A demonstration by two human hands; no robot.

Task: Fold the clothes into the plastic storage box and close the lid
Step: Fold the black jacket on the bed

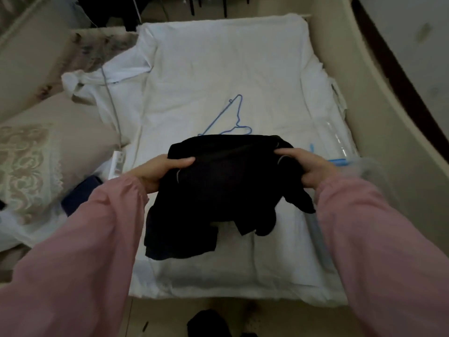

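Observation:
A black garment (218, 186) hangs bunched between my two hands above the white-covered surface (218, 76). My left hand (160, 171) grips its left edge, thumb on top. My right hand (303, 166) grips its right edge, fingers curled round the cloth. The garment's lower part droops onto the white cloth. A clear plastic storage box (340, 139) with blue trim lies at the right edge, partly hidden by my right sleeve. Both arms wear pink sleeves.
A blue wire hanger (229, 117) lies on the white cloth just beyond the garment. A white garment (97, 86) lies at the far left. A patterned cushion (31, 161) and a dark blue cloth (80, 193) lie left. Another dark item (209, 324) sits on the floor below.

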